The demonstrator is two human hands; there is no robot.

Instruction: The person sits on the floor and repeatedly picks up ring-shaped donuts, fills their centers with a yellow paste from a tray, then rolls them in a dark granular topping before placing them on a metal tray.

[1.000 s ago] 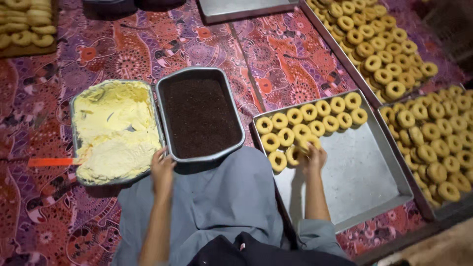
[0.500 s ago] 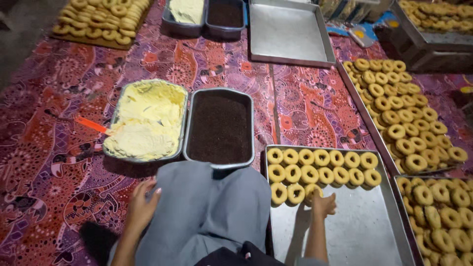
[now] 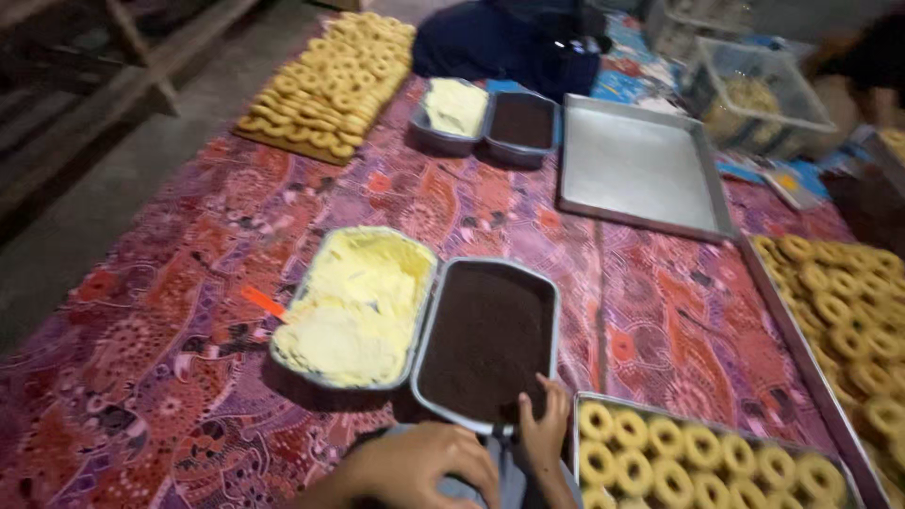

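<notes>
My right hand (image 3: 544, 432) rests with its fingers spread on the near rim of a metal tray of dark brown sprinkles (image 3: 490, 335). Beside it, my left hand (image 3: 415, 464) lies low over my grey-clad knee with the fingers curled down, and nothing shows in it. A tray of pale yellow cream (image 3: 353, 306) touches the brown tray on its left, with an orange handle (image 3: 262, 302) sticking out of its left side. Right of my right hand, ring-shaped pastries (image 3: 674, 457) lie in rows in a metal tray (image 3: 660, 411).
Everything sits on a red and purple patterned cloth (image 3: 189, 377). A long tray of pastries (image 3: 848, 320) runs along the right, and an empty metal tray (image 3: 641, 170) lies further off. Beyond are a second cream and brown tray pair (image 3: 485, 118), a pastry board (image 3: 330, 85), a clear box (image 3: 754, 94) and a seated person in dark clothes (image 3: 509, 38).
My right hand left the pastry tray and moved left to the brown tray's near rim. The view tilted up, showing more of the far cloth.
</notes>
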